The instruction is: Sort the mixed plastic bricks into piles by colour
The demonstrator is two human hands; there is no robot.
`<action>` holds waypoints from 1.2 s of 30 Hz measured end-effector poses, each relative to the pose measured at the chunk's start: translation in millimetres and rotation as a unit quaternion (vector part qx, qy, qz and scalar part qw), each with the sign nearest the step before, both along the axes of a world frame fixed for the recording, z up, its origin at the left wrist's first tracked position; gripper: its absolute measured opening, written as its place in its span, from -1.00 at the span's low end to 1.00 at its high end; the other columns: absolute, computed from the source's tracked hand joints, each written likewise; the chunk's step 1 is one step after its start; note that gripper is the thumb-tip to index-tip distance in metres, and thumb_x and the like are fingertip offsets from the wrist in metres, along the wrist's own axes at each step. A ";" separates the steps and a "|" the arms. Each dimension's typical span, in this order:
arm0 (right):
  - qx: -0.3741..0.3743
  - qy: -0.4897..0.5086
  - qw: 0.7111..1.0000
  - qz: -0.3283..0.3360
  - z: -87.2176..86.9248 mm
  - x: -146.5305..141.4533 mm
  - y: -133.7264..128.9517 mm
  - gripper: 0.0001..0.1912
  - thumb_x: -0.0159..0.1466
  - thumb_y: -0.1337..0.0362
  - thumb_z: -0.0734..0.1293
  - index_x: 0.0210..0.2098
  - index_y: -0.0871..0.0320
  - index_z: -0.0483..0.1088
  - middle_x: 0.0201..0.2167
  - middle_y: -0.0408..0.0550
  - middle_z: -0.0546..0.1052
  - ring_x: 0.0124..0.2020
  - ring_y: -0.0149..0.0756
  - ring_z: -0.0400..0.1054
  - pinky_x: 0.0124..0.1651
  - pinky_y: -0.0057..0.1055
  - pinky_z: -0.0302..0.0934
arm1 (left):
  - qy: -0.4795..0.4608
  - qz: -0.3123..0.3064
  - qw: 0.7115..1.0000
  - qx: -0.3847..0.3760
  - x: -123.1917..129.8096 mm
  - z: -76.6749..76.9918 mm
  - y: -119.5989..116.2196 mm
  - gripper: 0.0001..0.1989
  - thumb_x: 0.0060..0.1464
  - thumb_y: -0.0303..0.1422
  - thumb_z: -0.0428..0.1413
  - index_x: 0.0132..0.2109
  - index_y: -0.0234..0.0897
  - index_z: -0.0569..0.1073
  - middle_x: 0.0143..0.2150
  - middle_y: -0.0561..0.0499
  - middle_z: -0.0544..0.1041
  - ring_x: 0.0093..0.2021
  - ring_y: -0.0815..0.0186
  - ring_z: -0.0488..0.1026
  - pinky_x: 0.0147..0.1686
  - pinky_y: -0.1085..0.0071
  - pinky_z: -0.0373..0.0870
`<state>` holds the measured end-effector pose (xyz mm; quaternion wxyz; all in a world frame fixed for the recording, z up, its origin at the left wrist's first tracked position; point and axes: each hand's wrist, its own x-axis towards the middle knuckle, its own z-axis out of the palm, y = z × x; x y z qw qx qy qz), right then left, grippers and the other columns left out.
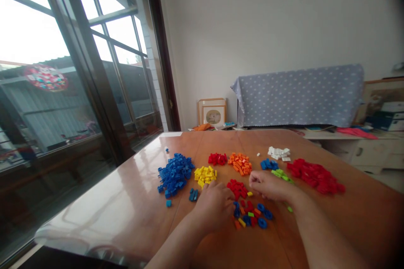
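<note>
The left hand [213,207] and right hand [268,186] curl over a mixed pile of small bricks [251,215] on a glossy tabletop [356,222], fingers bunched; whether either holds a brick cannot be told from this view. A red heap [238,189] lies between the hands, a yellow heap [205,175] and a blue heap [174,174] beyond the left hand, and a larger red heap [315,178] beyond the right. Open tabletop remains left of the left hand and right of the right forearm.
</note>
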<state>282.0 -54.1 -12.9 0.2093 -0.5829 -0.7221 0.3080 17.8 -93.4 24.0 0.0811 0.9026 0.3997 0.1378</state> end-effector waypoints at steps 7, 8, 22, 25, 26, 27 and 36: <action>0.009 0.018 1.000 0.003 -2.2 -0.8 1.1 -0.77 0.28 0.12 0.28 -0.25 0.16 0.44 -0.41 -0.10 0.51 -0.41 -0.34 0.35 -0.45 -0.50 0.06 | 0.013 -0.022 1.000 0.007 7.4 -12.3 0.9 -0.74 0.01 -0.20 0.17 -0.11 -0.02 0.56 -0.18 0.02 0.56 -0.14 0.12 0.40 -0.11 0.22 0.29; 0.009 0.019 1.000 0.002 -1.4 -1.8 1.0 -0.76 0.28 0.11 0.29 -0.24 0.16 0.44 -0.41 -0.10 0.51 -0.41 -0.33 0.35 -0.45 -0.49 0.06 | 0.013 -0.017 1.000 0.009 8.7 -13.0 1.0 -0.76 0.01 -0.21 0.16 -0.13 -0.04 0.56 -0.20 0.02 0.56 -0.15 0.12 0.40 -0.13 0.22 0.29; 0.016 0.002 1.000 0.002 8.6 -5.1 -3.6 -0.74 0.26 0.11 0.29 -0.20 0.15 0.47 -0.37 -0.08 0.54 -0.38 -0.31 0.35 -0.40 -0.46 0.11 | 0.021 0.014 1.000 0.015 15.5 -18.0 5.0 -0.81 0.02 -0.24 0.13 -0.19 -0.14 0.49 -0.20 -0.04 0.56 -0.14 0.10 0.40 -0.19 0.25 0.26; 0.017 0.001 1.000 0.001 8.4 -4.7 -3.7 -0.73 0.26 0.10 0.29 -0.20 0.15 0.48 -0.37 -0.08 0.54 -0.38 -0.30 0.35 -0.39 -0.45 0.12 | 0.010 0.008 1.000 0.015 17.4 -18.1 3.9 -0.80 0.02 -0.27 0.13 -0.17 -0.14 0.49 -0.19 -0.03 0.56 -0.13 0.10 0.40 -0.16 0.24 0.25; 0.017 0.002 1.000 0.000 8.5 -4.7 -3.9 -0.73 0.26 0.10 0.30 -0.20 0.15 0.48 -0.37 -0.08 0.54 -0.38 -0.30 0.35 -0.39 -0.45 0.12 | 0.006 0.007 1.000 0.012 18.0 -17.1 3.4 -0.81 0.02 -0.27 0.13 -0.17 -0.14 0.50 -0.19 -0.03 0.56 -0.13 0.11 0.40 -0.16 0.25 0.25; 0.018 0.002 1.000 -0.001 8.7 -4.9 -4.2 -0.72 0.26 0.09 0.30 -0.20 0.15 0.48 -0.37 -0.08 0.54 -0.38 -0.30 0.35 -0.38 -0.45 0.13 | 0.000 0.008 1.000 0.009 18.2 -15.5 3.1 -0.82 0.03 -0.28 0.13 -0.17 -0.14 0.50 -0.19 -0.03 0.56 -0.13 0.11 0.40 -0.16 0.25 0.26; -0.001 0.000 1.000 0.000 7.4 -4.9 -2.9 -0.68 0.27 0.04 0.30 -0.17 0.15 0.47 -0.36 -0.08 0.53 -0.36 -0.29 0.36 -0.37 -0.46 0.15 | -0.090 0.118 0.986 0.076 -39.6 2.3 36.2 -0.78 0.11 -0.41 0.06 -0.10 -0.14 0.49 -0.09 -0.02 0.55 -0.05 0.17 0.41 -0.10 0.29 0.26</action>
